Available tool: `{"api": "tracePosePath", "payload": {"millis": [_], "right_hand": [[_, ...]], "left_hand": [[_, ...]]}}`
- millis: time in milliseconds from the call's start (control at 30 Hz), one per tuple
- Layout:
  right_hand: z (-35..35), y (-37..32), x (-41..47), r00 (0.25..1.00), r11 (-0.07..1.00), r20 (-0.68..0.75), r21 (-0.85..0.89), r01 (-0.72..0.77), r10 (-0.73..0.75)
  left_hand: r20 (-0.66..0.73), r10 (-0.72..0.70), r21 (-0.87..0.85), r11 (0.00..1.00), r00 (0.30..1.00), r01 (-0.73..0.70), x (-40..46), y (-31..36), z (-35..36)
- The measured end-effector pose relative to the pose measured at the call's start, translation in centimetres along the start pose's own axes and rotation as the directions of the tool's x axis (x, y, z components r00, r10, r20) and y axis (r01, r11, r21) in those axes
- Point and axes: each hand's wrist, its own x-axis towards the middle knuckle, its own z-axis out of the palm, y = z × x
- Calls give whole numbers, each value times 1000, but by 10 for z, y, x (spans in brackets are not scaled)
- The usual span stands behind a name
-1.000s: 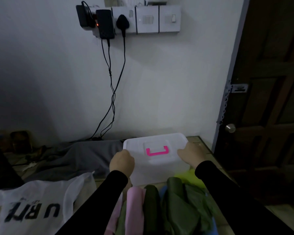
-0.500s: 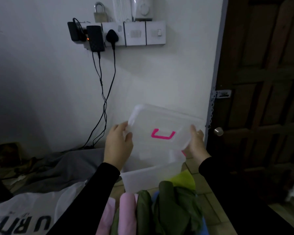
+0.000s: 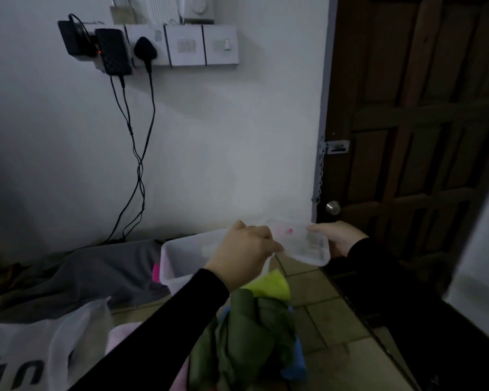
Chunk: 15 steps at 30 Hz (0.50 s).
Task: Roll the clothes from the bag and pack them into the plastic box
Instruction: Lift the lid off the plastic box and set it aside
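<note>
I have the translucent white plastic lid with the pink handle (image 3: 304, 244) off the box and held between both hands, out to the right of the opening, which I take to be so the mouth is free for packing. My left hand (image 3: 246, 249) has its fingers curled round the lid's near left edge, knuckles up; my right hand (image 3: 340, 241) grips the far right edge, thumb on top, fingers tucked under where I can't see them. The lid is thin, slightly frosted, with rounded corners and a raised rim, and the pink shows only as a blurred smudge through the plastic. Just below and left of my left hand sits the open rectangular translucent plastic box (image 3: 181, 259), smooth-walled, upright on the floor; its inside looks bare from here, though my wrist hides part of it. A pink latch (image 3: 156, 273) shows at its left end. Beneath my left forearm lie the rolled clothes: dark olive green fabric rolls (image 3: 246, 334), soft and creased, a pale pink roll (image 3: 122, 337), a lime-yellow piece (image 3: 268, 286) nearest the box and a bit of blue (image 3: 294, 368). They're within easy reach of the box, sensible for loading. Farther left of my left arm lies the white fabric bag with black lettering (image 3: 26, 356), limp and flat, and behind it a rumpled grey cloth (image 3: 96, 275). To the right of my right hand stands a dark wooden panelled door (image 3: 421, 136). I judge packing hasn't begun.
</note>
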Motion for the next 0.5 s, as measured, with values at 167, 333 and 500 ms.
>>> {"api": "tracePosePath", "payload": {"millis": [167,333,500], "right_hand": [[-33,1,-8,993,939,26,-329,-99,114],[-54,14,-16,995,826,-7,-557,-86,99],[-56,46,-14,991,686,-83,-715,-132,105]], "left_hand": [[197,74,-50,997,978,-65,13,50,50],[326,17,-129,991,945,27,24,89,82],[522,-47,-194,966,852,172,30,112,113]]}}
